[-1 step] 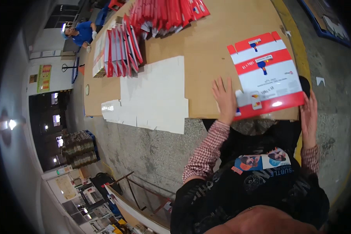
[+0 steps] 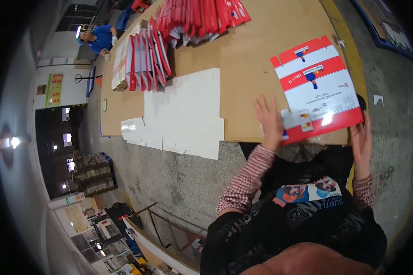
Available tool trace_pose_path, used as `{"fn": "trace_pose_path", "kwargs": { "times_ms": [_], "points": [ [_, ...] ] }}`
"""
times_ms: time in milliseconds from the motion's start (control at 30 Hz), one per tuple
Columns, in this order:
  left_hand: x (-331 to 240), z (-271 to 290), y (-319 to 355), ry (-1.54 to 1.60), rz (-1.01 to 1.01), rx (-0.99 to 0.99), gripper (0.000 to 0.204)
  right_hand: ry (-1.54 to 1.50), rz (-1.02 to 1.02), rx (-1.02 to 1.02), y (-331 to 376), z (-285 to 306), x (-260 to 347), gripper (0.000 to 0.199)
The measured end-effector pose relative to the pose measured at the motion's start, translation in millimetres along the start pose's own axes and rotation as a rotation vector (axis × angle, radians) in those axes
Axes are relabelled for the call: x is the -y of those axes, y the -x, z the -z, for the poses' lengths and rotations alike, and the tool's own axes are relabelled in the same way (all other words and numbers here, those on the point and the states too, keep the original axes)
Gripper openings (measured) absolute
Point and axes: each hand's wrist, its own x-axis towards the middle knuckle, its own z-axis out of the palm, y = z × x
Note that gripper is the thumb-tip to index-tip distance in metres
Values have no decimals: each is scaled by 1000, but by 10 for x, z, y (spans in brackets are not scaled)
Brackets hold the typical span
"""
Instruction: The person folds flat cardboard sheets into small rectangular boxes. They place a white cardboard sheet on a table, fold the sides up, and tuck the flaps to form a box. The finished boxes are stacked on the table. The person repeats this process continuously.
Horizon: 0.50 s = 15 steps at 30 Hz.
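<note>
Unmoved — carton blank [image 2: 319,89] between both hands

Flat red-and-white carton blank [image 2: 319,89] — near edge of desk [image 2: 257,55], left hand [image 2: 270,123] on one corner, right hand [image 2: 362,140] at the other. White sheets [image 2: 183,114] alongside; red blank stacks [image 2: 192,18] at far edge.

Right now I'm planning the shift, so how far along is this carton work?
Done: nothing finished shows. In hand: one flat red-and-white carton lies at the table edge, the left hand pressing its near corner, the right hand at its right edge. Left: red flats stacked beyond, more fanned farther back, and a white sheet.
</note>
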Motion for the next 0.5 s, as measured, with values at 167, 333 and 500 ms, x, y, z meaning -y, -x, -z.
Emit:
{"fn": "trace_pose_path", "kwargs": {
  "times_ms": [167, 333, 500],
  "points": [
    [-830, -77, 17, 506, 65, -172, 62, 598, 110, 179, 74, -583, -915, 72],
    [-249, 403, 248, 464, 153, -274, 62, 847, -196, 637, -1374, -658, 62, 75],
    [1044, 1382, 939, -66, 269, -226, 71, 1160, -113, 826, -3281, -1413, 717, 59]
  ]
}}
